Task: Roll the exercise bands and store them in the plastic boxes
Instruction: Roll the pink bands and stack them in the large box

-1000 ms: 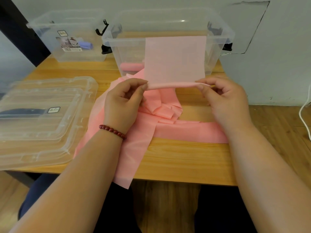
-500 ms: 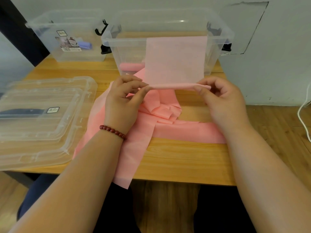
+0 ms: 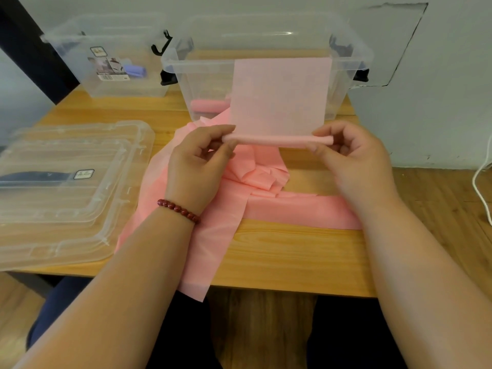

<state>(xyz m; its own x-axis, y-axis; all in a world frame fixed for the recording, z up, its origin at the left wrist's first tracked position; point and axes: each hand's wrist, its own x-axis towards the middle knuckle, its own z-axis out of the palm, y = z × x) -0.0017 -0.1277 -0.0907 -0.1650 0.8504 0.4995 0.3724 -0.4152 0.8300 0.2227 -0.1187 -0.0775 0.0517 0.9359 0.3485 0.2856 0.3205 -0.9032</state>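
A pink exercise band (image 3: 279, 102) hangs over the front rim of the clear plastic box (image 3: 343, 38) at the back middle, and its lower end is wound into a thin roll (image 3: 274, 140). My left hand (image 3: 197, 169) pinches the roll's left end. At the roll's right end, my right hand (image 3: 356, 161) pinches it between thumb and fingers. More loose pink band (image 3: 218, 235) lies crumpled on the wooden table (image 3: 292, 257) under my hands and droops over the front edge. A finished pink roll (image 3: 209, 105) lies inside the box.
A second clear box (image 3: 80, 41) stands at the back left with a purple roll (image 3: 135, 70) inside. Two clear lids (image 3: 48, 209) are stacked on the table's left side. A white cable (image 3: 479, 187) hangs at the far right by the wall.
The roll has grown a little thicker as both hands turned it. The hands stay at about the same place in front of the box.
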